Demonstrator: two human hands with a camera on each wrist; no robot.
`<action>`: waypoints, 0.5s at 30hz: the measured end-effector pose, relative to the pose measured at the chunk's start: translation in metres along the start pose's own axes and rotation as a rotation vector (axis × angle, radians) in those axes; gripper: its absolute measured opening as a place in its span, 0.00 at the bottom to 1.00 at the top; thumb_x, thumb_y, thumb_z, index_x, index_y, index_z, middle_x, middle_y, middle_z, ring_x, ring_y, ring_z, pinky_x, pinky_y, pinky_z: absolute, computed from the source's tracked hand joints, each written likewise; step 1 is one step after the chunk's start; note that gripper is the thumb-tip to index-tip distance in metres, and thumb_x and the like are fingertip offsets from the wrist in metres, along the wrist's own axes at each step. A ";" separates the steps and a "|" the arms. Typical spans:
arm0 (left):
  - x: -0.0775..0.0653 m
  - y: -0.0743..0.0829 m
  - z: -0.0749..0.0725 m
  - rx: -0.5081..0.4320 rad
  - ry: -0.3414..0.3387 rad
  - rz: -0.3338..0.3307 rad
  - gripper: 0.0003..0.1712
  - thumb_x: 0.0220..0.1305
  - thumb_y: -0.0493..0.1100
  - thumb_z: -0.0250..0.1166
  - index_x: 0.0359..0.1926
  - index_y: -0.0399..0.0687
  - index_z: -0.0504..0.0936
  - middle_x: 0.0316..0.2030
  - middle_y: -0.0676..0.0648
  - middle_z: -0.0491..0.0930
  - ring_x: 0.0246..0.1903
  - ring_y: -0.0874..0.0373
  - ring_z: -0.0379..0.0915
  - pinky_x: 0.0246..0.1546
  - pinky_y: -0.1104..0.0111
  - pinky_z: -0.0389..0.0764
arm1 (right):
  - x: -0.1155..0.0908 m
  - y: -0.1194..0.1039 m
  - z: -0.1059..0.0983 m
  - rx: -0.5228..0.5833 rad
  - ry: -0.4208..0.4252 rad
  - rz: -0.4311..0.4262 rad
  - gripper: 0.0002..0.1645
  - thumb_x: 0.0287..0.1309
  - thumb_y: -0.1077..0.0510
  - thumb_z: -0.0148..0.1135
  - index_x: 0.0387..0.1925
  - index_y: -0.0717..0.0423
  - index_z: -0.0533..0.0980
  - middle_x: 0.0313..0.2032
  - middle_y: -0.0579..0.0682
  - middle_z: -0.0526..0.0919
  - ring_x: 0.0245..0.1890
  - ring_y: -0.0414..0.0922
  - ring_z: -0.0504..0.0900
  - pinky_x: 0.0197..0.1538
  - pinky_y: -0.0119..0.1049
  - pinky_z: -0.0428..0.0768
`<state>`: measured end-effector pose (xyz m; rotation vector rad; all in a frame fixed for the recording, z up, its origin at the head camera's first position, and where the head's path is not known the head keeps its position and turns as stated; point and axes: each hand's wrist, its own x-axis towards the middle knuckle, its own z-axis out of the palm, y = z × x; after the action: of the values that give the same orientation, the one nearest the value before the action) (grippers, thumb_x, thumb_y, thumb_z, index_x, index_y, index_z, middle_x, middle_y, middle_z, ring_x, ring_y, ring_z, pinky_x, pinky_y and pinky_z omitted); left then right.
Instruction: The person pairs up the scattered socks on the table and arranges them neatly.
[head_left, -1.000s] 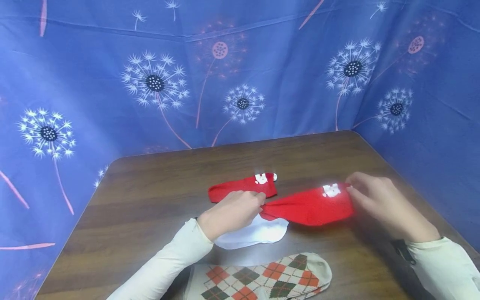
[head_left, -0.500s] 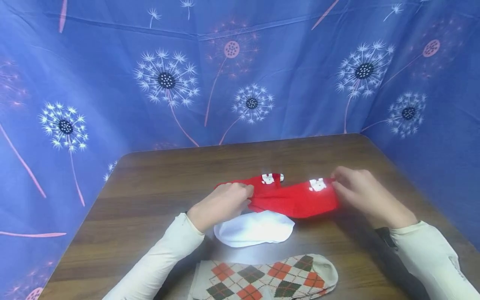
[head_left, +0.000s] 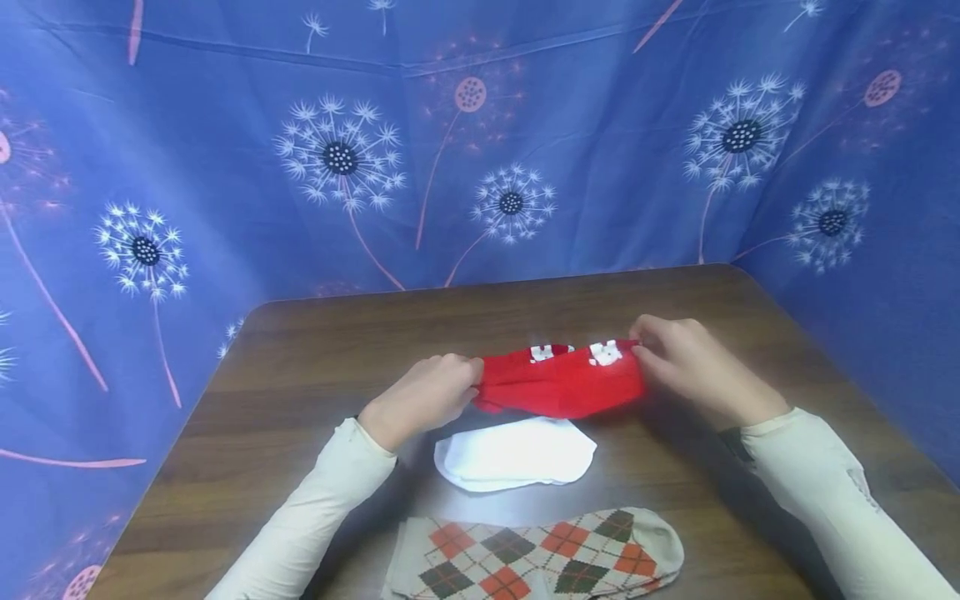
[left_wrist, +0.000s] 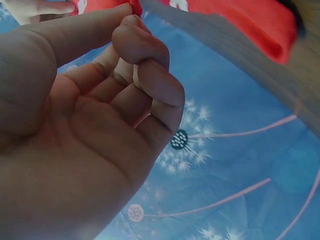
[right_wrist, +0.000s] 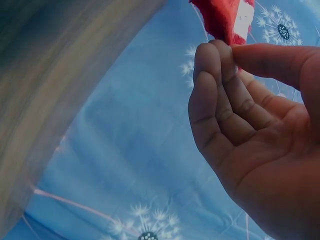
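Note:
A red sock (head_left: 592,390) with a white patterned patch is stretched between both hands over the table. My left hand (head_left: 423,396) pinches its left end between thumb and fingers. At the other end, beside the white patch, my right hand (head_left: 697,367) pinches the sock's corner. Another red sock (head_left: 513,364) with a similar patch lies just behind and is partly covered by the held one. In the left wrist view, the red sock on the table (left_wrist: 245,17) shows past my curled fingers. The right wrist view has the held sock's red corner (right_wrist: 220,20) at my fingertips.
A white sock (head_left: 517,454) lies flat in front of the red ones. Nearer the front is a beige argyle pair of socks (head_left: 540,554) with orange and dark diamonds. Behind the wooden table (head_left: 360,333) hangs a blue dandelion-print cloth (head_left: 570,117).
Both hands have carried the red sock left and away from the person, so it now overlaps the other red sock. The white sock has come fully into view.

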<state>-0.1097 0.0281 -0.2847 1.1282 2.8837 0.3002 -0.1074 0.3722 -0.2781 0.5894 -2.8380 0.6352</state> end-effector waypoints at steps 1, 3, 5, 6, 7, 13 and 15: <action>-0.001 -0.002 0.000 0.002 0.002 -0.005 0.10 0.50 0.41 0.67 0.36 0.50 0.78 0.24 0.57 0.76 0.21 0.66 0.69 0.22 0.77 0.72 | 0.002 -0.001 0.001 0.005 -0.005 -0.003 0.08 0.48 0.63 0.60 0.33 0.53 0.74 0.24 0.44 0.78 0.21 0.38 0.72 0.24 0.31 0.73; -0.002 -0.006 0.000 0.010 0.003 -0.019 0.10 0.50 0.41 0.67 0.36 0.49 0.78 0.23 0.57 0.75 0.20 0.66 0.68 0.22 0.77 0.71 | 0.007 -0.002 0.004 0.005 -0.002 -0.007 0.08 0.48 0.63 0.60 0.33 0.54 0.74 0.25 0.45 0.79 0.22 0.38 0.73 0.25 0.32 0.74; -0.002 -0.011 -0.001 0.019 0.005 -0.030 0.10 0.50 0.41 0.67 0.35 0.49 0.78 0.22 0.57 0.74 0.19 0.66 0.68 0.21 0.76 0.71 | 0.012 -0.003 0.008 -0.001 0.013 -0.018 0.08 0.47 0.63 0.61 0.34 0.55 0.74 0.26 0.47 0.80 0.24 0.39 0.75 0.27 0.34 0.75; -0.002 -0.013 -0.002 0.029 0.006 -0.037 0.09 0.50 0.41 0.67 0.34 0.49 0.77 0.22 0.57 0.74 0.19 0.66 0.68 0.21 0.77 0.70 | 0.014 -0.003 0.010 0.001 0.020 -0.013 0.09 0.47 0.63 0.62 0.34 0.55 0.75 0.27 0.47 0.80 0.25 0.40 0.77 0.29 0.35 0.76; -0.002 -0.015 -0.003 0.033 0.005 -0.046 0.09 0.50 0.41 0.67 0.34 0.49 0.77 0.21 0.57 0.73 0.19 0.66 0.67 0.20 0.76 0.70 | 0.017 -0.004 0.012 0.004 0.025 -0.008 0.09 0.47 0.63 0.62 0.34 0.55 0.75 0.27 0.47 0.81 0.26 0.40 0.77 0.30 0.36 0.77; -0.002 -0.027 -0.005 0.034 -0.020 -0.103 0.08 0.51 0.41 0.66 0.33 0.50 0.76 0.19 0.58 0.71 0.17 0.64 0.67 0.18 0.75 0.69 | 0.030 -0.007 0.025 0.043 0.011 0.020 0.11 0.47 0.62 0.63 0.36 0.57 0.75 0.29 0.50 0.81 0.29 0.44 0.80 0.32 0.38 0.78; -0.003 -0.032 -0.005 0.029 -0.022 -0.120 0.07 0.51 0.40 0.66 0.33 0.51 0.77 0.18 0.58 0.71 0.17 0.64 0.67 0.18 0.75 0.69 | 0.035 -0.008 0.030 0.049 0.001 0.023 0.12 0.46 0.62 0.63 0.36 0.57 0.75 0.29 0.50 0.82 0.28 0.43 0.79 0.31 0.37 0.78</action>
<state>-0.1294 0.0025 -0.2864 0.9500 2.9299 0.2402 -0.1377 0.3405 -0.2928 0.5651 -2.8393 0.7106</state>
